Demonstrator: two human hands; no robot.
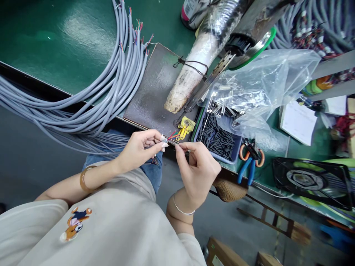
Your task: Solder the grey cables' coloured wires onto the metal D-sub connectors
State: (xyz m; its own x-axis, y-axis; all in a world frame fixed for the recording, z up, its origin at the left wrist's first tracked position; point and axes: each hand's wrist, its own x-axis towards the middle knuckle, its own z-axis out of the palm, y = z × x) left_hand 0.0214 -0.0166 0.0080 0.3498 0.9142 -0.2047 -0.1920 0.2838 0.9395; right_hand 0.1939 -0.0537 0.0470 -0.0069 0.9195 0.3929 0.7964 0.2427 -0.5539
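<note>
My left hand (140, 149) pinches the stripped end of a grey cable (165, 140) between thumb and fingers. Several thin coloured wires (173, 135), red, orange and green among them, fan out of it to the right. With thumb and index finger closed, my right hand (198, 168) grips what looks like one thin wire of this cable; its fingertips cover most of it. Just beyond both hands, a yellow piece with prongs (185, 127) lies on the dark board (149, 88). Behind my left hand rests a bundle of grey cables (111, 99) with stripped ends.
A blue bin (235, 149) holds short black tubes (216, 138) and metal parts under a clear plastic bag (257, 92). Blue-handled pliers (246, 171), a black fan (310, 181) and a paper pad (298, 122) lie rightward. A wrapped cylinder (194, 62) overhangs the board.
</note>
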